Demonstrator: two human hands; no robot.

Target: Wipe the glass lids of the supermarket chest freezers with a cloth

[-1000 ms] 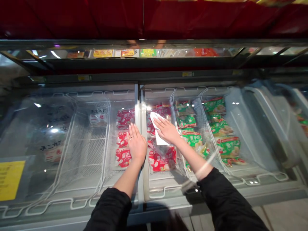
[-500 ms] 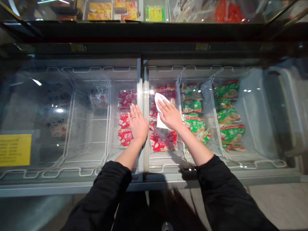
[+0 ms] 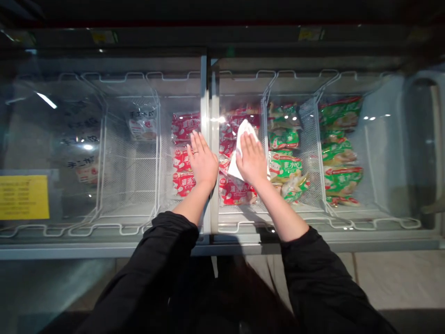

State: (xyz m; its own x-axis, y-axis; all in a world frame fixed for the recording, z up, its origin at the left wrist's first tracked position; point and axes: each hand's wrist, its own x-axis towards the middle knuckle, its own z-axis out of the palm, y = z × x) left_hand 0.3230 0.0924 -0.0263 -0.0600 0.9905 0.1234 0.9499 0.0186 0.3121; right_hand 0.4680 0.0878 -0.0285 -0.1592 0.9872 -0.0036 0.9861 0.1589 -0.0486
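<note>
In the head view, the left hand [image 3: 203, 162] is laid flat over the central frame [image 3: 214, 93] of a chest freezer, its fingers straight and close together, with nothing seen to be gripped. The right hand [image 3: 252, 160] is likewise flattened, fingers extended and slightly parted, and a white cloth [image 3: 235, 168] is pressed beneath it against the right glass lid [image 3: 382, 139]; the cloth's point is shown beyond the fingertips and its left edge near the frame. The two hands are separated by a narrow strip of frame and glass, so sideways room is limited on the inner side. To the right, the glass is continued past the green packets [image 3: 342, 181] as far as a curved dark edge [image 3: 422, 139]. The reach is bounded behind by a dark rail [image 3: 208, 37] and in front by a grey rim [image 3: 313, 245], which is crossed by both black sleeves. Red packets [image 3: 239, 192] are seen under the glass below the cloth, and a yellow sheet [image 3: 24, 197] is placed at the far left.
</note>
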